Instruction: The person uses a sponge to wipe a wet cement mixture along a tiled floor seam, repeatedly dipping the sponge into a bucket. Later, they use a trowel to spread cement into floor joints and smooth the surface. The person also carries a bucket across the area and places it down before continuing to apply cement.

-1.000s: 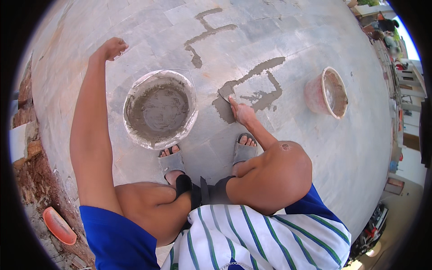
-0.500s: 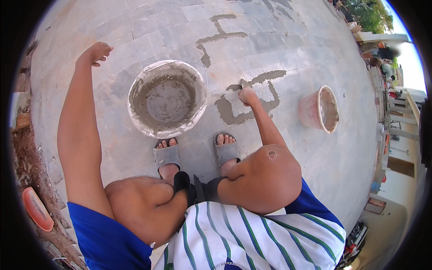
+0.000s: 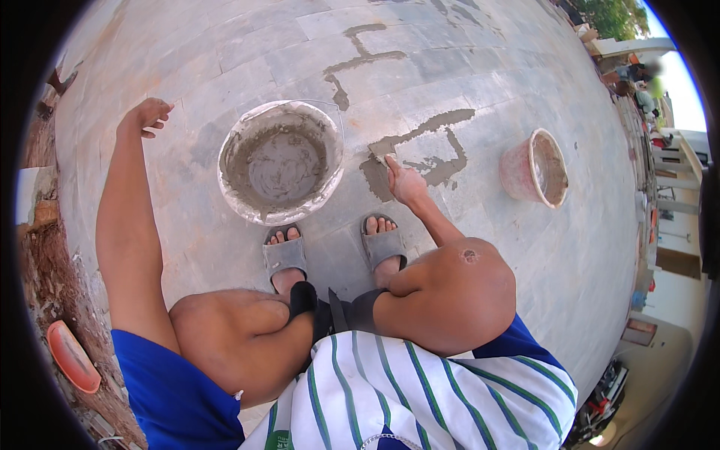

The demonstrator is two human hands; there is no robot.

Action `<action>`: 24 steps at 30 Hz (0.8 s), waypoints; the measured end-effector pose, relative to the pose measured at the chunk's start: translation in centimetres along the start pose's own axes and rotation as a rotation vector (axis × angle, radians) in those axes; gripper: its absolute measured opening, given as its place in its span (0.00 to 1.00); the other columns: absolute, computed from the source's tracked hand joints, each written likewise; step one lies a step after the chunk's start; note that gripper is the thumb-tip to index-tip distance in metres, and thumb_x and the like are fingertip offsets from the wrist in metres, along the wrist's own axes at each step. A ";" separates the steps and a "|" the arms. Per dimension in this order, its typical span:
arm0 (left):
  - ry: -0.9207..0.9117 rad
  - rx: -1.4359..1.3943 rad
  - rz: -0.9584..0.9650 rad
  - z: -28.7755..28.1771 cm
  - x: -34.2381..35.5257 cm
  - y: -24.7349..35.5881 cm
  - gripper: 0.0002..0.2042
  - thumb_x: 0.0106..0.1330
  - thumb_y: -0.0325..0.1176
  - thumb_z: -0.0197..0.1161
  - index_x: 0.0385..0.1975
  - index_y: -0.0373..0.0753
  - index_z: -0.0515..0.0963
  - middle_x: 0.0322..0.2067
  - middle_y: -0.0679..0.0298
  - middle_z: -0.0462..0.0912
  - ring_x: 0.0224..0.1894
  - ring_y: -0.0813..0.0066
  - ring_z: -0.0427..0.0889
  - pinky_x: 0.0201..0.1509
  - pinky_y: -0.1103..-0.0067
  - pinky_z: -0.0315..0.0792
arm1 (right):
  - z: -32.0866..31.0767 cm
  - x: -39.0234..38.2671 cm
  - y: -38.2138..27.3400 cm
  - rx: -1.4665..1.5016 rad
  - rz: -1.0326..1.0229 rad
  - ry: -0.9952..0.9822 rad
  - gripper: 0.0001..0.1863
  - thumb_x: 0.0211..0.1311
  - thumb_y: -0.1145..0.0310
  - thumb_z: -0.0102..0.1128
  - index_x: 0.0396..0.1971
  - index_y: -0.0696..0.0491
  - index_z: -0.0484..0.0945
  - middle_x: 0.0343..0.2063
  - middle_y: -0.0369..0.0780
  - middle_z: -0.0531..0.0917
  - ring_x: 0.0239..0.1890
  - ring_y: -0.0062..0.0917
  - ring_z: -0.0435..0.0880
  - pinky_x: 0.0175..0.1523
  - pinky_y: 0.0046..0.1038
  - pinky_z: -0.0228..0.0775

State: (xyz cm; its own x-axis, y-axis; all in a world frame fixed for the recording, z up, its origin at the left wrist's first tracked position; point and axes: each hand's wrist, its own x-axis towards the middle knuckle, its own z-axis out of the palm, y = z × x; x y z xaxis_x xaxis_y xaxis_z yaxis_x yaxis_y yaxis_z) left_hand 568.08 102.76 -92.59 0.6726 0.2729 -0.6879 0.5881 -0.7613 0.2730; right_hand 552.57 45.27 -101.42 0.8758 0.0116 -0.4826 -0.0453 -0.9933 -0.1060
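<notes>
My right hand [image 3: 406,184] is closed on a small scraper [image 3: 382,152], mostly covered by the fingers. Its blade presses on wet grey mortar [image 3: 375,178] smeared along the joints of the stone-tiled floor [image 3: 457,225]. Beside it, a pale rectangle of tile is framed by mortar, patchy along its near side. Out to the left, my left hand [image 3: 154,114] hovers over the tiles, fingers loosely bent and apart, holding nothing. Between the hands stands a white bucket [image 3: 229,196] with a wire handle, coated inside and partly filled with grey mortar.
A smaller reddish bucket [image 3: 519,174] stands to the right. My sandalled feet [image 3: 285,253] are just short of the white bucket. More mortar lines [image 3: 360,54] lie farther ahead. An orange trough [image 3: 73,356] sits on rubble at the left edge. People [image 3: 641,82] are far right.
My right hand has drawn the scraper left and nearer along the mortar. The near strip of mortar is now thinner and broken. My left hand has shifted slightly left and nearer.
</notes>
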 end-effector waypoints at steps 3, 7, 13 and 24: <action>-0.014 0.013 0.033 0.1 -0.2 2.9 0.19 0.64 0.49 0.54 0.50 0.46 0.71 0.44 0.70 0.76 0.39 0.76 0.74 0.43 0.69 0.73 | 3.6 2.0 4.9 -0.013 -0.044 0.075 0.25 0.66 0.57 0.40 0.63 0.36 0.59 0.33 0.53 0.81 0.37 0.48 0.81 0.42 0.47 0.74; -0.015 -0.001 0.012 0.2 -1.8 2.1 0.19 0.64 0.49 0.54 0.50 0.47 0.71 0.45 0.70 0.75 0.40 0.76 0.75 0.43 0.68 0.73 | 4.0 0.6 4.6 -0.052 -0.090 -0.017 0.24 0.66 0.58 0.40 0.63 0.38 0.59 0.32 0.53 0.82 0.35 0.48 0.82 0.41 0.48 0.73; 0.002 -0.030 -0.042 -0.7 -1.4 0.7 0.20 0.64 0.50 0.54 0.51 0.47 0.70 0.46 0.70 0.75 0.42 0.76 0.75 0.44 0.68 0.73 | 1.4 1.9 4.1 0.037 -0.087 0.102 0.24 0.67 0.58 0.38 0.63 0.40 0.60 0.31 0.52 0.82 0.35 0.47 0.82 0.42 0.47 0.73; -0.040 -0.115 -0.082 -0.2 -1.9 1.5 0.19 0.63 0.51 0.56 0.48 0.48 0.72 0.45 0.71 0.74 0.44 0.76 0.73 0.47 0.68 0.71 | 2.7 -0.7 1.0 0.113 -0.053 0.004 0.25 0.67 0.59 0.39 0.64 0.39 0.58 0.35 0.52 0.81 0.37 0.46 0.82 0.42 0.47 0.72</action>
State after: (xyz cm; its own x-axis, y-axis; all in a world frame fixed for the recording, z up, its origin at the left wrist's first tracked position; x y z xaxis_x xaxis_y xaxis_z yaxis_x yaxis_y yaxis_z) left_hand 567.80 101.18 -90.75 0.6035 0.3059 -0.7364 0.6892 -0.6645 0.2888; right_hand 550.62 44.58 -103.51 0.8801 0.0635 -0.4705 -0.0524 -0.9720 -0.2292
